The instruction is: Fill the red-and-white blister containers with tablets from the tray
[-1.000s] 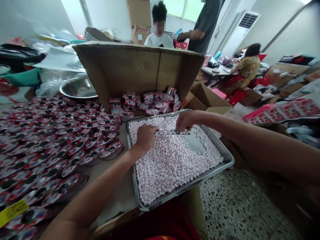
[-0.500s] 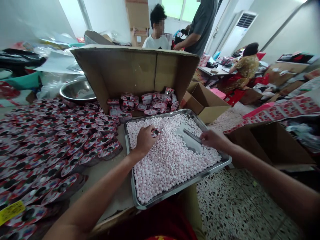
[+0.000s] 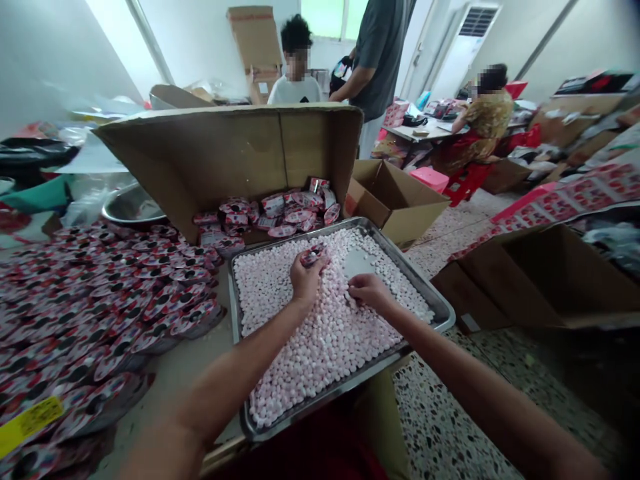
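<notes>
My left hand (image 3: 306,277) is closed around a small red-and-white printed pack (image 3: 312,255) with a dark opening on top and a pale piece at it. The hand is over the left-middle part of a metal tray (image 3: 443,319) spread with small white-pink candies (image 3: 300,373). To its right, my right hand (image 3: 370,291) is low among the candies, its fingers closed. The thin metal tool it held earlier is nearly all hidden now, with just a dark edge by the fingertips.
Rows of similar packs (image 3: 165,293) cover the table on the left. More packs (image 3: 295,210) lie inside a tipped cardboard box (image 3: 235,143) behind the tray. An open carton (image 3: 417,213) stands beyond the tray's right corner. Other people (image 3: 380,67) are at the back.
My right hand has moved left and inward, from the tray's right side to beside my left hand, and the metal tool has dropped from sight. The left hand has turned the pack. The view has shifted.
</notes>
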The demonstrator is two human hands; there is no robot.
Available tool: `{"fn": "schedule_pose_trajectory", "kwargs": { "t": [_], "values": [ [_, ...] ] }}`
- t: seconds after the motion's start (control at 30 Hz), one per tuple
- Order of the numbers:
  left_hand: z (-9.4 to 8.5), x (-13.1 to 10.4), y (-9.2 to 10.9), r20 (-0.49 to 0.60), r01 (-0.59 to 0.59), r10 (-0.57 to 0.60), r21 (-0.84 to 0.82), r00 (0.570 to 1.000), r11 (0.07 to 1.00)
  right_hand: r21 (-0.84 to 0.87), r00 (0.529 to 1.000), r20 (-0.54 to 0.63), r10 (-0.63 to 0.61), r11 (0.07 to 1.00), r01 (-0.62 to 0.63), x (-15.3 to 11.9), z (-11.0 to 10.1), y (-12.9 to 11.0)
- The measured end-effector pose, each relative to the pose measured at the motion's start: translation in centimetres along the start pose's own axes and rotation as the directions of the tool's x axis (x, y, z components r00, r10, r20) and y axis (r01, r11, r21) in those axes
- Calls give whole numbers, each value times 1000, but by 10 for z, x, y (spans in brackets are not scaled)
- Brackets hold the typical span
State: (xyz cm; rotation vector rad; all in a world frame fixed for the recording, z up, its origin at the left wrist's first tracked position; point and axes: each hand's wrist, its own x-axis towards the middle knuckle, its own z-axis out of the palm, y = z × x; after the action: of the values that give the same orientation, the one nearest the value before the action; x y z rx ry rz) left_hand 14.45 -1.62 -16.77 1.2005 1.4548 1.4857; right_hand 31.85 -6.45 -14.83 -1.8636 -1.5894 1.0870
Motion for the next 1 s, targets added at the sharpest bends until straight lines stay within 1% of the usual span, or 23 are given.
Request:
{"fn": "schedule_pose_trajectory", "kwargs": {
  "t": [0.07,0.13,0.17,0.23,0.33,0.43,0.53,0.63,0.7,0.77,0.83,0.87,0.93,1.0],
  "values": [
    [-21,12,4,34,9,-10,19,999,1000,155,998,63,17,988,-26,-1,-13,4],
    [-46,23,8,84,-20,10,128,996,992,295,992,127,-9,955,-29,-5,-27,-1],
    [-58,27,9,112,-33,12,192,994,981,329,987,159,-31,944,-23,-6,-34,-7],
    [-77,33,12,182,-62,8,293,983,954,318,970,232,-78,948,0,-8,-47,-25],
    [-93,32,18,293,-137,33,344,955,929,245,917,392,-75,969,-25,-6,-60,-57],
    [-100,24,24,365,-269,121,390,923,881,101,868,497,-5,993,-52,0,-67,-87],
    [-104,16,26,406,-400,212,463,889,791,-77,856,513,57,997,-20,6,-68,-116],
    [-105,13,23,435,-460,250,486,865,743,-246,848,514,130,969,0,13,-63,-147],
    [-104,12,19,436,-462,254,481,863,745,-357,831,527,176,934,29,17,-59,-168],
    [-104,11,16,417,-443,250,473,874,762,-432,807,551,210,900,61,19,-58,-186],
    [-107,10,16,389,-405,231,462,892,789,-464,799,561,215,882,88,16,-64,-200],
    [-110,9,16,374,-371,206,450,904,812,-462,801,563,202,881,102,14,-70,-203],
    [-117,8,18,344,-266,128,392,930,881,-443,819,551,158,887,128,6,-87,-198],
    [-121,5,20,331,-154,53,284,942,946,-402,851,515,104,906,133,-2,-107,-176]
  ]
}}
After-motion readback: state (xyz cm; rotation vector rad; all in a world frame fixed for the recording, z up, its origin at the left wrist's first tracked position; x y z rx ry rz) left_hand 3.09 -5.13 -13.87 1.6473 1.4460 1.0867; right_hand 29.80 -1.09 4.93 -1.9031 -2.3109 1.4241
